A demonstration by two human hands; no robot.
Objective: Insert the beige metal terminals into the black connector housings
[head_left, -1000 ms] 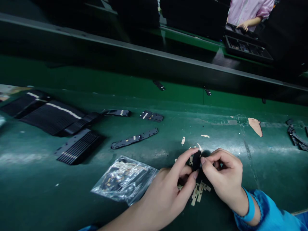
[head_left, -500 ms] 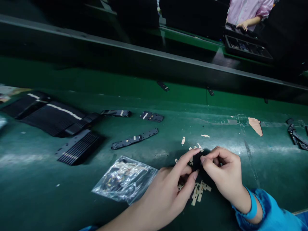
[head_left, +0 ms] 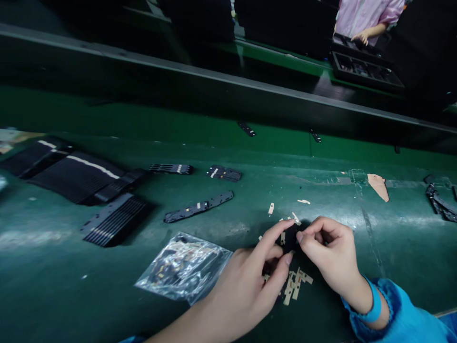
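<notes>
My left hand (head_left: 250, 278) holds a small dark flat part (head_left: 290, 239) between its thumb and index finger. The part's exact kind is hard to make out against the shadow. Close to its right edge, my right hand (head_left: 330, 252) is closed in a pinch; whatever lies between those fingertips is hidden. Small beige slotted pieces (head_left: 295, 288) lie in a loose pile just below the hands, and a few more (head_left: 271, 208) are scattered above. Left of my left hand is a clear plastic bag (head_left: 185, 267) full of small parts.
Black flat strips (head_left: 198, 211) and stacked black parts (head_left: 114, 221) lie on the green table (head_left: 107, 290) to the left. A tan scrap (head_left: 378, 186) and dark parts (head_left: 441, 202) sit at right. Beyond the dark ledge, a person in pink (head_left: 369, 19) works at a black tray (head_left: 367, 71).
The view has shifted slightly. Both hands stay in nearly the same place, with the dark part still between the left fingers.
</notes>
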